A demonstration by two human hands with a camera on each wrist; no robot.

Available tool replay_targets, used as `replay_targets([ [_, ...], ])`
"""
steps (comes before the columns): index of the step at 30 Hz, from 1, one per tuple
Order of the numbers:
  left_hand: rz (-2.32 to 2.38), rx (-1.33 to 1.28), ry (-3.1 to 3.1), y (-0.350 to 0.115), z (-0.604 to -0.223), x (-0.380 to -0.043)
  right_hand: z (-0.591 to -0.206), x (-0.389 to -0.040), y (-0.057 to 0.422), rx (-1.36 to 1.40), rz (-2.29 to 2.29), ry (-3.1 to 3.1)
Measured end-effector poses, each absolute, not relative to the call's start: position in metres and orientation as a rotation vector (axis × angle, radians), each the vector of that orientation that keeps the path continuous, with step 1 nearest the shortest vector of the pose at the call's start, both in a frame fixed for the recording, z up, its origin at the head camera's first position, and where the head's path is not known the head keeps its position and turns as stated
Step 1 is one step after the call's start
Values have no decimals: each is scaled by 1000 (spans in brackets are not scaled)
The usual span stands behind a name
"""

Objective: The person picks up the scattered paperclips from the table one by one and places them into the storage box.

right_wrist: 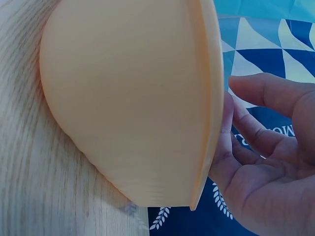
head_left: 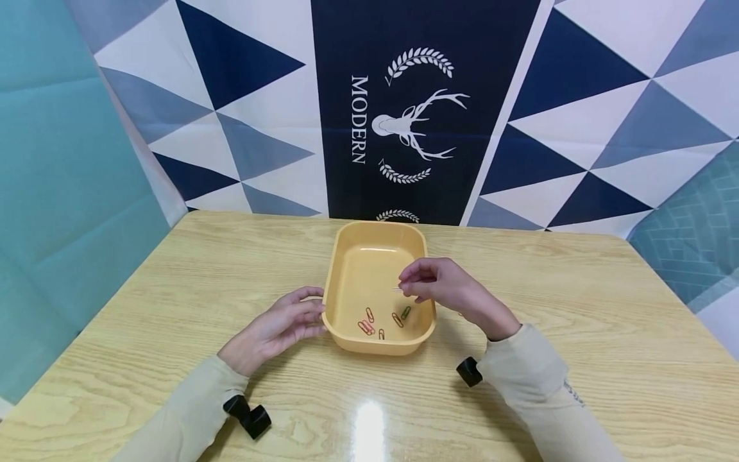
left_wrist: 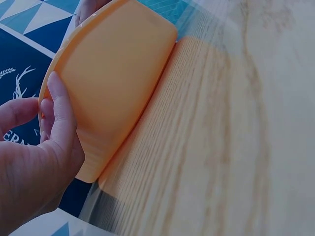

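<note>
A yellow-orange plastic tray (head_left: 378,347) stands on the table, with several paper clips inside near its front end. Among them are a green paper clip (head_left: 407,312), a brownish-red paper clip (head_left: 398,319) and pink-red ones (head_left: 366,327) bunched together. My right hand (head_left: 435,282) is over the tray's right side, and its thumb and fingertips pinch a thin pale paper clip (head_left: 397,289). In the right wrist view the rim hides part of those fingers. With loosely bent fingers, my left hand (head_left: 283,327) touches the tray's left wall from outside, fingertips right at the rim.
The light wood table (head_left: 173,308) reaches back to a patterned blue and white cloth (head_left: 260,96). A small reddish bit (head_left: 460,314) shows on the table beside the right wrist. Black wrist mounts (head_left: 248,416) hang under both beige sleeves (head_left: 531,372).
</note>
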State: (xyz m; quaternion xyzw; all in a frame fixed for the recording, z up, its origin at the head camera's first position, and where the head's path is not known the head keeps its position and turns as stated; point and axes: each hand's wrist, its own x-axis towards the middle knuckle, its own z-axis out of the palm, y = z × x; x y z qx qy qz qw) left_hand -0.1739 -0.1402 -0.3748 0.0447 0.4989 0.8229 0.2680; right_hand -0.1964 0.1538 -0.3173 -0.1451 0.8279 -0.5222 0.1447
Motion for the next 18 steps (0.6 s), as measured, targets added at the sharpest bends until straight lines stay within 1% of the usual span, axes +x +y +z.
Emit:
replay_targets([
  [13, 2218, 122, 1357, -140, -376, -175, -316, -198, 159, -440, -1497, 2428],
  [18, 2217, 105, 1360, -139, -377, -175, -312, -197, 171, -372, -1496, 2505],
])
